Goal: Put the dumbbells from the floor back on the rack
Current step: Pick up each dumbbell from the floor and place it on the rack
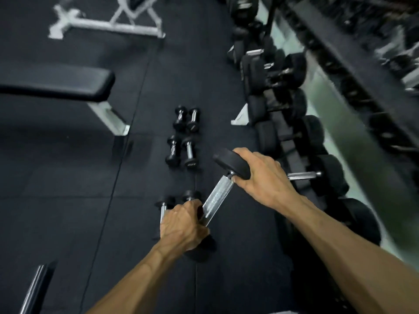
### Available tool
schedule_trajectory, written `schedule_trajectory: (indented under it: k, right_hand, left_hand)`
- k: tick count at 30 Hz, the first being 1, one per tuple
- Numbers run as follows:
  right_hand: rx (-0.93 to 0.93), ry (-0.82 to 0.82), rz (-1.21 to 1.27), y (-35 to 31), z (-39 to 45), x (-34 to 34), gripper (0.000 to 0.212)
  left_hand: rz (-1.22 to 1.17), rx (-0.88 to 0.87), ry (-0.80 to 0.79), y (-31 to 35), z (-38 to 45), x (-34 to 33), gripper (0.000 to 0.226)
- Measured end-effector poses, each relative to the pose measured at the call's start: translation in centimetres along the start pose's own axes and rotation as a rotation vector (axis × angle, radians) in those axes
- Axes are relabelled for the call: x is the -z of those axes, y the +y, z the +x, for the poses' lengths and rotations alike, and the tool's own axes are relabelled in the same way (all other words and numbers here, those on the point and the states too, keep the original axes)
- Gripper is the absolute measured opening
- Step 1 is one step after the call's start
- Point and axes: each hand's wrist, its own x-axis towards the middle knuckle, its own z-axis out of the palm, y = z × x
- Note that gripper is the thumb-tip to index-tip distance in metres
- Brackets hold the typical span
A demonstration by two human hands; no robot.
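I hold a black dumbbell (218, 196) with a knurled chrome handle off the floor, tilted, between both hands. My left hand (181, 225) grips its near head, which is mostly hidden. My right hand (258, 175) curls over its far head. Under my left hand two small dumbbells (166, 203) lie on the floor. Two more pairs lie further out: a middle pair (181, 151) and a far pair (187, 118). The rack (292, 141) runs along the right, loaded with large black dumbbells.
A black padded bench (56, 83) on a white frame stands at the left. Another white bench frame (106, 23) sits at the top. A chrome bar (34, 288) shows at the bottom left. Black rubber floor lies between.
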Motion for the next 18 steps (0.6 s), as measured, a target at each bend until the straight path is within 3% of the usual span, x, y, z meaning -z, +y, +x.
schedule_trajectory:
  k: [8, 18]
  right_hand:
    - [-0.013, 0.145, -0.107, 5.1, -1.8, 14.9, 0.059]
    - [-0.129, 0.269, -0.170, 11.3, -4.7, 25.4, 0.056]
  left_hand:
    - [-0.073, -0.126, 0.031, 13.6, -0.5, 5.2, 0.033]
    - [-0.081, -0.356, -0.040, 25.8, 1.0, 7.2, 0.035]
